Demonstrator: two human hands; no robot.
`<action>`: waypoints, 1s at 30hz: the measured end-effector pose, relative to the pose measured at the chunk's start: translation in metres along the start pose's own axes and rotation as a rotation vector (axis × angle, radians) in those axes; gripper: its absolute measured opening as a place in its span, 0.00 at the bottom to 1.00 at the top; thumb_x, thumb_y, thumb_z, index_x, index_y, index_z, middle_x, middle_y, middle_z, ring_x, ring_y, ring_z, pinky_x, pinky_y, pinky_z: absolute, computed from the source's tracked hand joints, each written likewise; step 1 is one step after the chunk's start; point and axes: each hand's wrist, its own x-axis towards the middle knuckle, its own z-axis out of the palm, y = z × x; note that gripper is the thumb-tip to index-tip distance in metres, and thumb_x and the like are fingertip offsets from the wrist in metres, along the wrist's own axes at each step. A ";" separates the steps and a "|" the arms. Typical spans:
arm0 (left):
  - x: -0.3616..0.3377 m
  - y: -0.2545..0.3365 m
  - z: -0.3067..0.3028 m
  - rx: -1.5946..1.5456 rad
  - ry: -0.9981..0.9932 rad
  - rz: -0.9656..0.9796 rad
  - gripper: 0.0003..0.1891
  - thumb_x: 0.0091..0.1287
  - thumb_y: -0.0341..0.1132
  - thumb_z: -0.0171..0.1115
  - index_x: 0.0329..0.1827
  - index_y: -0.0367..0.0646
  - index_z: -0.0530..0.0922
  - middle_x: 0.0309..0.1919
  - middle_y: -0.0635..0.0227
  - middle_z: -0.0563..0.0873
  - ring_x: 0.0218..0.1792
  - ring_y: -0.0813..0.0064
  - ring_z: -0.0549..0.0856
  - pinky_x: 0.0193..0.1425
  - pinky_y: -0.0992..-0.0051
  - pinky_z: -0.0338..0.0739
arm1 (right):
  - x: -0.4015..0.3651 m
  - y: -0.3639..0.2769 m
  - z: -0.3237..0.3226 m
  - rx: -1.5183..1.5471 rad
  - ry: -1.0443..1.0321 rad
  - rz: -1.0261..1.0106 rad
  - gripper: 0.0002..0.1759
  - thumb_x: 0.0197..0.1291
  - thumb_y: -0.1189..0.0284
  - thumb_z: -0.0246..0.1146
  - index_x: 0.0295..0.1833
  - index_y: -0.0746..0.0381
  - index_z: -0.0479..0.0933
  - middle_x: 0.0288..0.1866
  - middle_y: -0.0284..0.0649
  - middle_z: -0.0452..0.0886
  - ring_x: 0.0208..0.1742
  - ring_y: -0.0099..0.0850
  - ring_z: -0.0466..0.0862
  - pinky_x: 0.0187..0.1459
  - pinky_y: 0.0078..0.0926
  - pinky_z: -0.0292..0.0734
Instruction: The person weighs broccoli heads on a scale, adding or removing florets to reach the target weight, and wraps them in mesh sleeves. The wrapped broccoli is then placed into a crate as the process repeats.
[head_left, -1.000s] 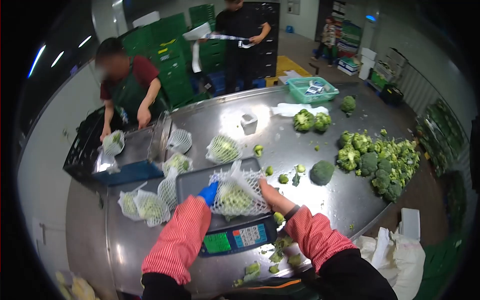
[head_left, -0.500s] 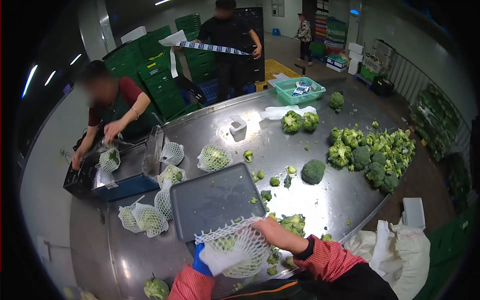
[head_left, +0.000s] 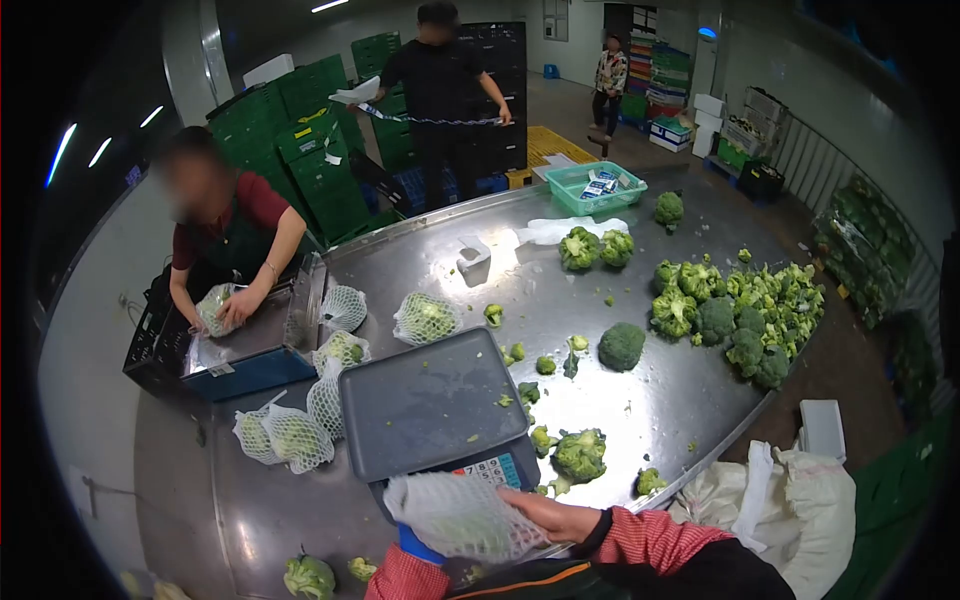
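Though shiny, metal table (head_left: 390, 265) under loose broccoli (head_left: 715, 318); green crates (head_left: 318, 165) behind.

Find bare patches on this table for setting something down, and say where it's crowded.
Mostly bare: between the netted pair and the near-left trimmed broccoli; between the broccoli pile and the trimmed head beside the scale. Crowded: the scale's left, with netted heads; far right, under the pile.

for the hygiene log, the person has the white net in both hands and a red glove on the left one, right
The colour is wrong: in the head view, the left hand wears a blue glove. The white net is indeed held by it and the right hand.
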 end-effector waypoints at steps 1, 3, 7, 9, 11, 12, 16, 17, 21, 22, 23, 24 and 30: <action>0.003 -0.001 0.015 -0.090 -0.026 0.007 0.28 0.75 0.50 0.35 0.69 0.39 0.61 0.65 0.54 0.70 0.63 0.53 0.71 0.69 0.55 0.65 | 0.000 -0.004 0.003 0.041 0.018 0.021 0.27 0.74 0.54 0.41 0.64 0.62 0.66 0.39 0.35 0.81 0.28 0.22 0.80 0.27 0.19 0.77; 0.007 0.004 0.020 0.266 0.152 0.058 0.23 0.76 0.42 0.37 0.68 0.40 0.62 0.64 0.56 0.72 0.61 0.58 0.74 0.67 0.60 0.68 | 0.009 -0.014 -0.007 0.099 -0.232 -0.063 0.24 0.74 0.55 0.40 0.61 0.60 0.69 0.35 0.35 0.80 0.23 0.21 0.76 0.19 0.17 0.70; 0.005 0.013 0.021 0.499 0.229 0.095 0.20 0.75 0.36 0.38 0.68 0.40 0.64 0.61 0.60 0.75 0.59 0.64 0.77 0.64 0.67 0.72 | 0.031 -0.031 -0.016 0.172 -0.237 -0.136 0.20 0.74 0.56 0.40 0.53 0.56 0.72 0.30 0.35 0.77 0.16 0.20 0.68 0.11 0.13 0.60; 0.015 0.021 0.017 0.683 0.194 0.093 0.20 0.75 0.35 0.38 0.68 0.40 0.64 0.62 0.60 0.75 0.61 0.66 0.76 0.65 0.68 0.70 | 0.036 -0.038 0.000 0.258 -0.161 -0.128 0.19 0.74 0.57 0.42 0.49 0.56 0.73 0.29 0.37 0.76 0.13 0.21 0.64 0.12 0.14 0.57; 0.040 0.025 0.046 0.382 0.346 0.098 0.17 0.74 0.34 0.42 0.63 0.43 0.70 0.53 0.66 0.81 0.52 0.71 0.80 0.54 0.73 0.75 | 0.056 -0.043 0.000 0.240 -0.124 -0.126 0.22 0.72 0.53 0.42 0.50 0.58 0.73 0.26 0.35 0.74 0.13 0.19 0.63 0.12 0.13 0.57; 0.051 0.029 0.042 0.404 0.383 0.096 0.14 0.74 0.37 0.44 0.56 0.45 0.73 0.43 0.69 0.80 0.41 0.75 0.79 0.42 0.77 0.74 | 0.065 -0.042 0.001 0.232 -0.111 -0.104 0.24 0.72 0.51 0.42 0.50 0.59 0.73 0.25 0.35 0.73 0.13 0.18 0.62 0.12 0.12 0.57; 0.055 0.048 0.046 0.552 0.570 -0.134 0.15 0.71 0.52 0.53 0.35 0.51 0.75 0.19 0.76 0.76 0.16 0.85 0.70 0.18 0.84 0.62 | 0.074 -0.054 -0.019 0.187 -0.261 0.028 0.34 0.70 0.45 0.40 0.48 0.66 0.75 0.19 0.33 0.73 0.11 0.16 0.60 0.13 0.12 0.54; 0.051 0.049 0.068 0.809 0.653 -0.195 0.17 0.70 0.53 0.53 0.31 0.50 0.75 0.21 0.74 0.79 0.17 0.84 0.73 0.19 0.84 0.64 | 0.061 -0.059 -0.022 -0.071 -0.161 -0.019 0.34 0.70 0.45 0.41 0.48 0.66 0.76 0.18 0.33 0.73 0.11 0.16 0.62 0.13 0.12 0.55; 0.048 0.082 0.052 1.318 0.705 0.116 0.14 0.69 0.47 0.58 0.42 0.44 0.75 0.29 0.68 0.83 0.25 0.82 0.78 0.26 0.83 0.71 | 0.027 -0.082 -0.037 -0.683 0.419 -0.455 0.27 0.70 0.49 0.46 0.46 0.64 0.75 0.18 0.34 0.76 0.13 0.19 0.67 0.14 0.17 0.59; 0.055 0.088 0.059 1.350 0.768 0.251 0.15 0.69 0.45 0.59 0.47 0.42 0.74 0.34 0.66 0.83 0.29 0.82 0.80 0.29 0.83 0.74 | 0.023 -0.092 -0.030 -0.670 0.503 -0.618 0.25 0.71 0.51 0.47 0.46 0.64 0.74 0.18 0.35 0.76 0.13 0.20 0.68 0.15 0.18 0.60; 0.063 0.084 0.067 1.312 0.749 0.392 0.18 0.65 0.43 0.64 0.50 0.41 0.73 0.38 0.63 0.83 0.34 0.79 0.81 0.34 0.79 0.76 | 0.013 -0.102 -0.020 -0.745 0.504 -0.688 0.23 0.70 0.52 0.48 0.50 0.63 0.70 0.19 0.36 0.76 0.13 0.20 0.67 0.16 0.19 0.60; 0.076 0.073 0.084 1.271 0.730 0.535 0.23 0.61 0.41 0.69 0.54 0.40 0.73 0.42 0.61 0.82 0.39 0.76 0.81 0.40 0.76 0.77 | 0.013 -0.109 -0.012 -0.779 0.522 -0.663 0.26 0.70 0.51 0.49 0.59 0.63 0.66 0.23 0.38 0.78 0.13 0.21 0.69 0.16 0.19 0.62; 0.129 0.065 0.031 0.770 0.371 0.402 0.30 0.56 0.29 0.72 0.61 0.47 0.68 0.50 0.62 0.79 0.50 0.67 0.80 0.53 0.68 0.78 | 0.060 -0.091 0.028 -0.951 0.392 -0.739 0.36 0.64 0.62 0.61 0.72 0.61 0.54 0.35 0.41 0.79 0.23 0.25 0.78 0.22 0.20 0.72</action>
